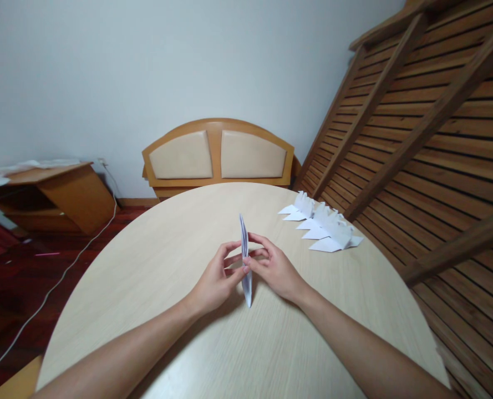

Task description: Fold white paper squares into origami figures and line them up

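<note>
Between my two hands stands a folded white paper (244,235), seen nearly edge-on, narrow and pointed at its lower end, with several layers showing. My left hand (220,275) pinches it from the left, thumb in front and fingers behind. From the right, my right hand (276,270) grips the same paper, its thumb close to the left thumb near the middle. The paper is upright just over the round table (179,244); whether its tip touches the top I cannot tell. Some fingertips are hidden behind the paper.
Several folded white paper figures (323,227) stand in a row at the table's right back edge. A slatted wooden panel (429,133) leans on the right. Behind the table is a padded headboard (218,149). A wooden cabinet (69,199) and a white cable (74,266) are on the left.
</note>
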The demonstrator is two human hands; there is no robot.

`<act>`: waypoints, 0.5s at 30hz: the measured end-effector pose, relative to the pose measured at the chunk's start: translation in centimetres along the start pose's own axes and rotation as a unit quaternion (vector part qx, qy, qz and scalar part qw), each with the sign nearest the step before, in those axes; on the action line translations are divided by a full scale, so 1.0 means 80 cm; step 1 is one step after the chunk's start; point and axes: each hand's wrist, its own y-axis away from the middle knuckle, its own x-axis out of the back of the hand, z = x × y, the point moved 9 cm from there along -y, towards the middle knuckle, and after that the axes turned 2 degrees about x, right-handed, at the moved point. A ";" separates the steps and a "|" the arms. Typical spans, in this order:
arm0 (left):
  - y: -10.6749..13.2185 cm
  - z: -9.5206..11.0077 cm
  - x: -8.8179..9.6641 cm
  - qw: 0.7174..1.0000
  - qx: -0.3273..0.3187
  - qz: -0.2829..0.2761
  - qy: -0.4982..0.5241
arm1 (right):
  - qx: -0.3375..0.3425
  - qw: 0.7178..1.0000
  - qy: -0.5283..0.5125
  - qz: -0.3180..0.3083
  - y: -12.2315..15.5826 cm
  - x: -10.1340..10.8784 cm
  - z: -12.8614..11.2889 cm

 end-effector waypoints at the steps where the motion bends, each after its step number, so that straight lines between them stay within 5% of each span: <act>1: -0.001 -0.003 0.001 1.000 0.005 0.001 -0.002 | -0.001 1.000 0.003 0.000 0.000 0.000 0.001; 15: -0.006 -0.013 0.013 0.999 0.017 0.031 -0.021 | -0.013 1.000 0.023 0.005 -0.004 0.005 0.012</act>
